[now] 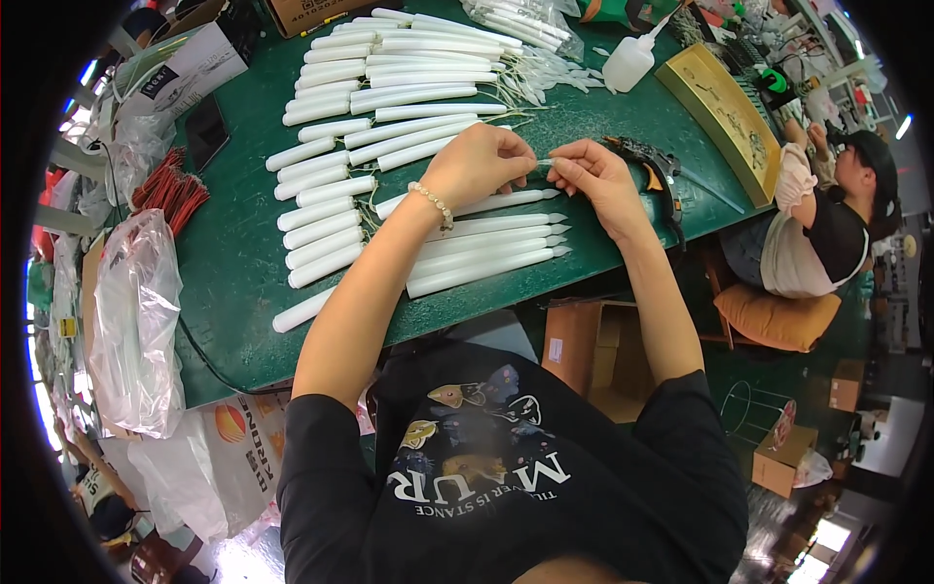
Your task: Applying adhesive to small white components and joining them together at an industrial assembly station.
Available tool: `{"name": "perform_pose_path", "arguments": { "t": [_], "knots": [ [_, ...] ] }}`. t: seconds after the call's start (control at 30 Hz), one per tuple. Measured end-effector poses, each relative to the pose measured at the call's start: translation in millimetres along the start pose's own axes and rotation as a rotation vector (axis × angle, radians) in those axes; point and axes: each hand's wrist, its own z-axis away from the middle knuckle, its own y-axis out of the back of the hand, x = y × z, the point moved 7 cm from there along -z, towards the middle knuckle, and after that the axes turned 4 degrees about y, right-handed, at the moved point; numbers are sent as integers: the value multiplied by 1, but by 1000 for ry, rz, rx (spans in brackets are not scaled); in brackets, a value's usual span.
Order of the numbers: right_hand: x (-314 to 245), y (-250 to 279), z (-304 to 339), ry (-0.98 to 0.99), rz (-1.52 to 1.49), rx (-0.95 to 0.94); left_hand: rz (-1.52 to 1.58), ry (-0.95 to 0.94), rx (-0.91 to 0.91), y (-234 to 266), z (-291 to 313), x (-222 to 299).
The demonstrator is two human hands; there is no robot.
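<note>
Above the front of the green table, my left hand (479,164), with a beaded bracelet at the wrist, has its fingertips pinched together. Close to its right, my right hand (595,181) pinches too, thumb against forefinger. A small pale piece lies between the two sets of fingertips, too small to name. Just below my hands are several white taper candles (486,241) with clear flame-shaped tips (558,240) pointing right. Thin wires (368,209) run between shorter white tubes (326,216) and the longer ones at left. Touching nothing of mine, a black and orange glue gun (654,167) lies right of my right hand.
More white candles (428,58) fill the back of the table, beside loose clear tips (545,76). A white squeeze bottle (630,63) and a gold tray (700,97) stand at right. Red wires (170,195) and a phone (206,131) lie left. Another person (812,214) sits at right.
</note>
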Motion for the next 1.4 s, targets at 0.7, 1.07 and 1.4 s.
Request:
{"name": "perform_pose_path", "arguments": {
  "t": [0.7,1.07,1.4],
  "knots": [
    [4,-3,-5,-20,19,27,-442,-156,-28,8,-1,0],
    [3,-7,-4,11,30,-29,-346,-185,7,0,5,6],
    [0,-11,-11,-13,160,-134,-345,-105,-31,-3,1,-4]
  ]
}}
